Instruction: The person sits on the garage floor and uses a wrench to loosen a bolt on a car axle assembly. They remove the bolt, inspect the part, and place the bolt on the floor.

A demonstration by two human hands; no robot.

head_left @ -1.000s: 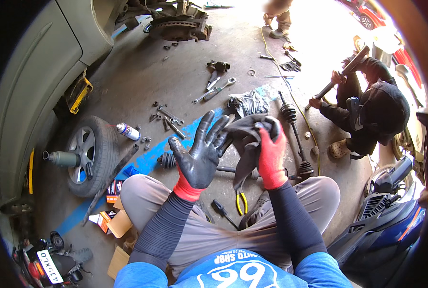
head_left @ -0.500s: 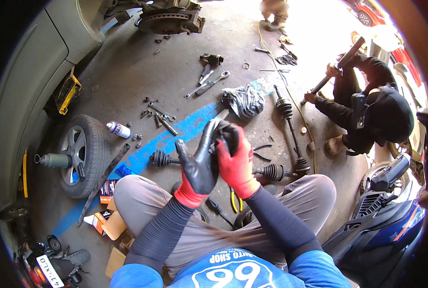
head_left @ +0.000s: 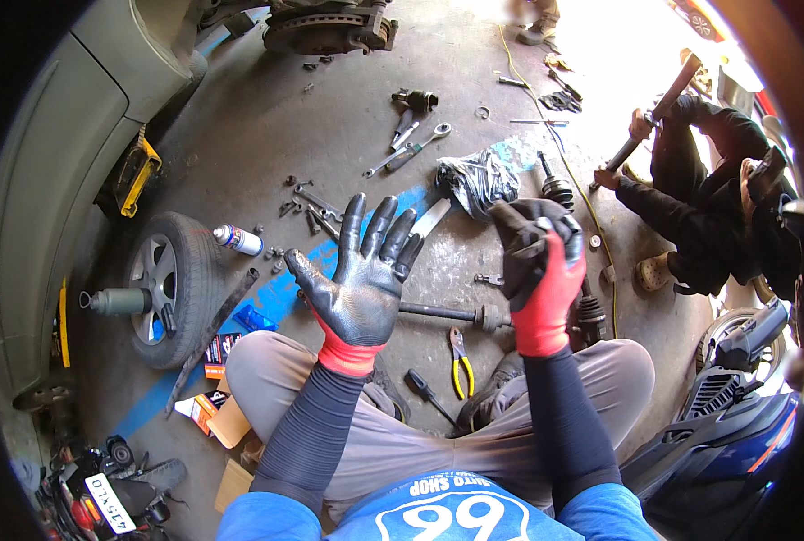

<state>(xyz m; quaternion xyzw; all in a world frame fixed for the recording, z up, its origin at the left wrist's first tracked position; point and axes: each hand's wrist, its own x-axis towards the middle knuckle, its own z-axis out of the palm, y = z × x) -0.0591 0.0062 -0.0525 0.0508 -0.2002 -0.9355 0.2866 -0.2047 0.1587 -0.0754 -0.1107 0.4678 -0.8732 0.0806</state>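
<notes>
My left hand [head_left: 352, 284], in a black glove with a red cuff, is raised palm up, fingers spread, holding nothing. My right hand [head_left: 542, 266], gloved alike, is curled closed on the right; whatever it may grip blends with the dark glove. Below and between them lies an axle shaft [head_left: 443, 312], its ends hidden by the hands. Near my feet are yellow-handled pliers [head_left: 461, 362] and a black screwdriver [head_left: 431, 397]. A pale flat blade-like piece [head_left: 435, 216] shows beyond my left fingertips. A second axle with ribbed boots [head_left: 558, 191] runs behind my right hand.
At left lie a wheel [head_left: 199, 288], a spray can [head_left: 238, 240] and a long bar [head_left: 213, 338]. Ahead are wrenches [head_left: 316, 203], a ratchet [head_left: 424, 144] and a plastic-wrapped bundle [head_left: 479, 185]. A person [head_left: 713, 189] holding a thick bar crouches right, near a motorbike [head_left: 717, 433].
My hands were together in front of me; now they are apart, the left opened palm up, the right moved to the right and still curled. The view has shifted slightly.
</notes>
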